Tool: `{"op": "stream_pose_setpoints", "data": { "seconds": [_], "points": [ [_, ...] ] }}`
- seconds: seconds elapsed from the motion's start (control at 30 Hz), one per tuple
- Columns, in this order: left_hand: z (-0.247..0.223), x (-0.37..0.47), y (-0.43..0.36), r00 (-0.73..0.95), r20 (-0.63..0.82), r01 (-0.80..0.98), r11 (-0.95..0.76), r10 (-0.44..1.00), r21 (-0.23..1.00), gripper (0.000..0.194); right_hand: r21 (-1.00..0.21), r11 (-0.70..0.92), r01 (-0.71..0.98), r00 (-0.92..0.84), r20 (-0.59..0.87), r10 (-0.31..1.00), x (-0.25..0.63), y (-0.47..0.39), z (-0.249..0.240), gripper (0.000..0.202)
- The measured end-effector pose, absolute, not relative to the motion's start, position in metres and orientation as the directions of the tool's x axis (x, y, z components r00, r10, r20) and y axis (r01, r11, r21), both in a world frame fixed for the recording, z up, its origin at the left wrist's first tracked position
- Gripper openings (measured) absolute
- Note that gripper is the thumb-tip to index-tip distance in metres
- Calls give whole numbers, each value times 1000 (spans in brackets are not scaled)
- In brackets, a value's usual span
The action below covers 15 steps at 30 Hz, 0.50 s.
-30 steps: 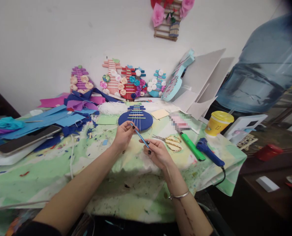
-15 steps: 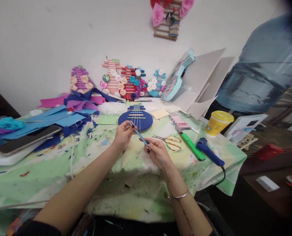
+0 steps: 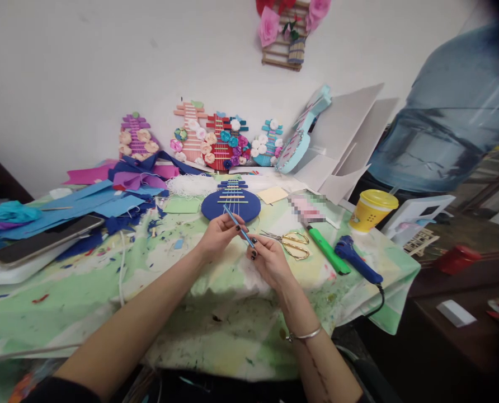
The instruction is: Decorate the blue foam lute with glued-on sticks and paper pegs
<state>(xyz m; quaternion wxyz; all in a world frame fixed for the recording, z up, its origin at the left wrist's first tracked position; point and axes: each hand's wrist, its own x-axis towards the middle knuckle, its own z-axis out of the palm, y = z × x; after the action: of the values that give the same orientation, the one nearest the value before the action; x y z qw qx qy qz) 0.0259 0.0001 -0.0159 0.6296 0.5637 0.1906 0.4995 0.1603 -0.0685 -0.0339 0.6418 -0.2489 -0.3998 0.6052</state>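
Note:
A thin, straight blue strip (image 3: 245,235) slants between my two hands above the front of the table. My left hand (image 3: 218,235) pinches it around the middle, and its upper end sticks out beyond the fingertips. At the lower end, my right hand (image 3: 270,262) grips it between thumb and fingers. Just behind my hands lies a dark blue, rounded lute-shaped craft piece (image 3: 207,207) with pale strings and coloured cross strips. Gold-handled scissors (image 3: 295,245) rest to the right of my right hand.
Right of the scissors lie a green-handled tool (image 3: 328,250), a blue glue gun (image 3: 357,258) with a cord, and a yellow cup (image 3: 373,210). Blue cloth or paper sheets (image 3: 65,207) and a phone (image 3: 48,239) are on the left. Several decorated lute shapes (image 3: 222,140) lean against the wall.
My left hand has slid down along the blue strip toward my right hand, so more of the upper end shows. The right hand has barely moved.

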Motion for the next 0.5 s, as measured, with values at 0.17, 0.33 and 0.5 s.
{"op": "stream_pose_setpoints", "data": {
  "seconds": [0.17,0.33,0.5],
  "points": [
    [-16,26,1,465,350,-375,-178,813,910,19,-873,193,-449,26,203,979,162,-64,-39,21],
    [-13,25,5,312,288,-411,-145,905,900,24,-941,340,-2,331,320,888,168,-86,-43,28],
    [-14,23,7,317,230,-401,-90,920,912,24,-881,327,341,469,461,754,194,-133,-35,29]
  ]
}}
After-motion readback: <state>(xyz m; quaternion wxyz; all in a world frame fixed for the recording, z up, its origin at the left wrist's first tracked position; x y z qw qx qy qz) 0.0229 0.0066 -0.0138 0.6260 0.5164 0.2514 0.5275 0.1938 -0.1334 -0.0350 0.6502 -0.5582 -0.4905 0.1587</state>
